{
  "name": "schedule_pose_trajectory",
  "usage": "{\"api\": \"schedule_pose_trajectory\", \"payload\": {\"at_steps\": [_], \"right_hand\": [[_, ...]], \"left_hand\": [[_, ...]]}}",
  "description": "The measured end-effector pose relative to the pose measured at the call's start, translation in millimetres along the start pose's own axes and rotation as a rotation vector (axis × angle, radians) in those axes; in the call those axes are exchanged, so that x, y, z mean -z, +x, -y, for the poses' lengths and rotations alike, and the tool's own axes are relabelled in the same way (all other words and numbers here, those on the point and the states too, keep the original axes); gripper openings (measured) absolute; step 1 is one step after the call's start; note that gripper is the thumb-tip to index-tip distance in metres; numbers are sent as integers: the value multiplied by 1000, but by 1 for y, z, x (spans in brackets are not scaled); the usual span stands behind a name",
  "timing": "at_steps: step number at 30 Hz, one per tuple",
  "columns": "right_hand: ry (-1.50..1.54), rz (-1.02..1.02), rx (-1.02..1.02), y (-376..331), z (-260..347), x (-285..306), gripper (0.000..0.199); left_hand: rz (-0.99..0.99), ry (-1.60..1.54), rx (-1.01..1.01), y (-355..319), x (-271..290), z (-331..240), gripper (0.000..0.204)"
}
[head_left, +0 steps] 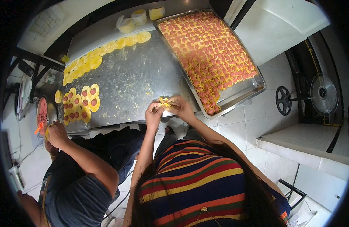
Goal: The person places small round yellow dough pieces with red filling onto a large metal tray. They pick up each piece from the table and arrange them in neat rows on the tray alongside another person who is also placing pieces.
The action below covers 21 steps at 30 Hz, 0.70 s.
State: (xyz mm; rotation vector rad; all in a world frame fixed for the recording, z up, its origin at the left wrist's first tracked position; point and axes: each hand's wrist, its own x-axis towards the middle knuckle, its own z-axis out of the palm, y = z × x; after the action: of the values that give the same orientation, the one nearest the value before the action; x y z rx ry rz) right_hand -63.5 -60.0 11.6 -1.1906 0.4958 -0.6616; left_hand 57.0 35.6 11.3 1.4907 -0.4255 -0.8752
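Over the near edge of the metal table (132, 81), my left hand (155, 112) and my right hand (182, 107) pinch the thin yellow rim of one dumpling (165, 102) between them. Its filling is mostly covered by my fingers. Just right of my right hand lies a big metal tray (240, 94) with rows of open-topped dumplings (216, 49), pink in the middle with yellow pleated wrappers. At the left of the table, flat round yellow wrappers (84, 114) each carry a lump of pink filling (75, 102).
Plain wrappers (106, 47) overlap in a long row at the far left. Tubs (139, 17) stand at the back. On my left a co-worker's hand (58, 134) holds something yellow beside a bowl of pink filling (42, 113) with an orange-handled tool (39, 128). A fan (324, 94) stands right.
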Motion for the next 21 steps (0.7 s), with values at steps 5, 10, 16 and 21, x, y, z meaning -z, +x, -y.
{"api": "schedule_pose_trajectory", "payload": {"at_steps": [5, 10, 16, 21], "right_hand": [[-213, -6, 11, -1, -17, 10, 25], [-688, 24, 75, 7, 9, 19, 34], [-903, -11, 250, 10, 16, 14, 29], [-849, -2, 200, 6, 28, 3, 34]], "left_hand": [[22, -100, -40, 0, -3, 1, 15], [70, 51, -65, -4, -3, -7, 31], [44, 590, -278, -4, -6, -19, 32], [8, 643, -289, -5, -6, -8, 30]]}}
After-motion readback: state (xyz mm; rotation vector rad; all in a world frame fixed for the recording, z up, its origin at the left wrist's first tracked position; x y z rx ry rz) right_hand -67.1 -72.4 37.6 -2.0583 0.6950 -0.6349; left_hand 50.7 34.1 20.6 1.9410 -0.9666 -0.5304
